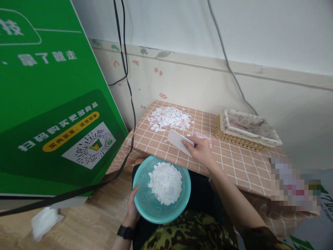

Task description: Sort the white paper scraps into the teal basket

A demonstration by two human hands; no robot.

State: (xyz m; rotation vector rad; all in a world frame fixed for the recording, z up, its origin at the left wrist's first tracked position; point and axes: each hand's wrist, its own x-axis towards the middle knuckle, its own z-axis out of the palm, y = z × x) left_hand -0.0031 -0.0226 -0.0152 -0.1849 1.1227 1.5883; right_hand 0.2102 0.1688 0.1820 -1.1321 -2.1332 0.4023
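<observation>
My left hand (133,205) grips the rim of a round turquoise plastic colander (142,199) above my lap, just below the table's front edge. Inside it lies a heap of small white paper scraps (165,183). My right hand (200,150) is closed on a flat white card (179,141), thumb on top, held tilted over the table. Beyond the card, a loose pile of white and pinkish paper scraps (169,118) is spread on the checked tablecloth (153,146). Partly behind my right hand is a pinkish clear plastic piece (202,137), its kind unclear.
A lined wicker basket (239,139) stands at the table's right, by the wall. A tall green panel (52,104) rises on the left, with a black cable (132,114) hanging before it. A white plastic packet (45,222) lies on the wooden floor. A blurred-out patch covers the table's right end.
</observation>
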